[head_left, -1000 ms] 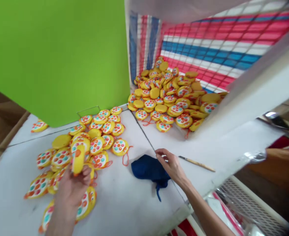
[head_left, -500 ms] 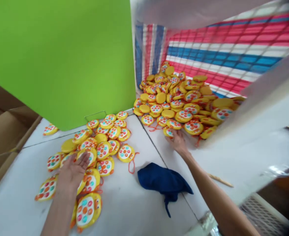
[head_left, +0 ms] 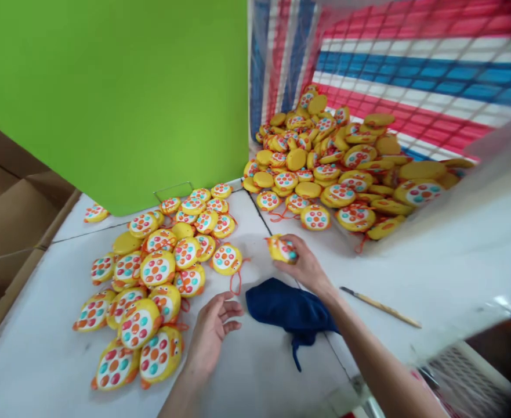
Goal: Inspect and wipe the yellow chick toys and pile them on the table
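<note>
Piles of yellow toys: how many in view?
2: the left pile, in front of the green panel, and the right pile, in front of the striped sheet. The cardboard box at left may hide more.

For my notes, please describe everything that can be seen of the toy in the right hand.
The toy is rounded and yellow, with a white patch bearing red and blue dots, and orange at the end away from the palm. It looks like smooth plastic. The right hand grips it, tilted, and hides part of it; it seems held above the table, just beyond the blue cloth.
</note>
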### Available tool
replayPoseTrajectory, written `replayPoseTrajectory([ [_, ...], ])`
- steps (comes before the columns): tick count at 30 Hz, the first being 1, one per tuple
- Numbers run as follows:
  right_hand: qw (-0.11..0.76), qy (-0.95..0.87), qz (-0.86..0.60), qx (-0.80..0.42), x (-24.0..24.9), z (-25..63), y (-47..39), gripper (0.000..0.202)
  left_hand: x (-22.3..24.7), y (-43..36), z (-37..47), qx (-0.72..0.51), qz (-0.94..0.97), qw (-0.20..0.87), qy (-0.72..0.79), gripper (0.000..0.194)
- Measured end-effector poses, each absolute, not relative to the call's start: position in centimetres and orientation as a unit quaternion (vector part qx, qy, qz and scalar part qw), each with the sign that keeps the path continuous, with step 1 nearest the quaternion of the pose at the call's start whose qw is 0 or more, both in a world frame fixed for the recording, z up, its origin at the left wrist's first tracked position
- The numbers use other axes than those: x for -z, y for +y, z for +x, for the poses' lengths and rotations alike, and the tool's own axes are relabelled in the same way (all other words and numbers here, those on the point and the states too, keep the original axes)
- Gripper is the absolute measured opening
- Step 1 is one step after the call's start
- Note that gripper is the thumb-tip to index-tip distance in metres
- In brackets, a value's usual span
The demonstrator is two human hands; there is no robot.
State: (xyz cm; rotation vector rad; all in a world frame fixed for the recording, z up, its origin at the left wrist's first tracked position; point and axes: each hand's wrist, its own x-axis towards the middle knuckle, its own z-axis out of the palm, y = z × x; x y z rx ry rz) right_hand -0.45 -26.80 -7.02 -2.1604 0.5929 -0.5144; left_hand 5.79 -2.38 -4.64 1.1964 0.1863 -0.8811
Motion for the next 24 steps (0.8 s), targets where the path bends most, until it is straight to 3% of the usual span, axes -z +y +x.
replayPoseTrajectory([
  [6, 0.421, 0.165, -0.869, 0.203, 4.5, -2.5, -17.6, 0.071, 3.0, -6.0, 2.7, 0.375, 0.530, 0.761, -0.016, 0.049],
  [9, 0.430, 0.158, -0.866, 0.201, 4.3, -3.9, -15.7, 0.080, 2.8, -6.2, 1.9, 0.334, 0.562, 0.755, -0.038, 0.064],
  [12, 0.524, 0.137, -0.819, 0.189, 4.1, -5.7, -15.4, 0.083, 2.9, -5.3, 1.4, 0.319, 0.600, 0.733, -0.033, 0.078],
  [15, 0.713, 0.120, -0.677, 0.134, 4.0, -7.3, -16.0, 0.074, 2.3, -4.1, 1.2, 0.340, 0.617, 0.706, -0.065, 0.077],
  [17, 0.792, 0.143, -0.583, 0.107, 4.0, -8.1, -16.4, 0.060, 1.7, -3.4, 0.9, 0.364, 0.637, 0.672, -0.098, 0.074],
  [20, 0.808, 0.167, -0.557, 0.097, 4.1, -9.1, -16.7, 0.047, 1.0, -2.8, 0.1, 0.394, 0.655, 0.629, -0.139, 0.073],
  [24, 0.790, 0.183, -0.567, 0.144, 4.6, -9.8, -16.3, 0.042, 1.4, -3.1, -1.3, 0.408, 0.620, 0.658, -0.128, 0.075],
])
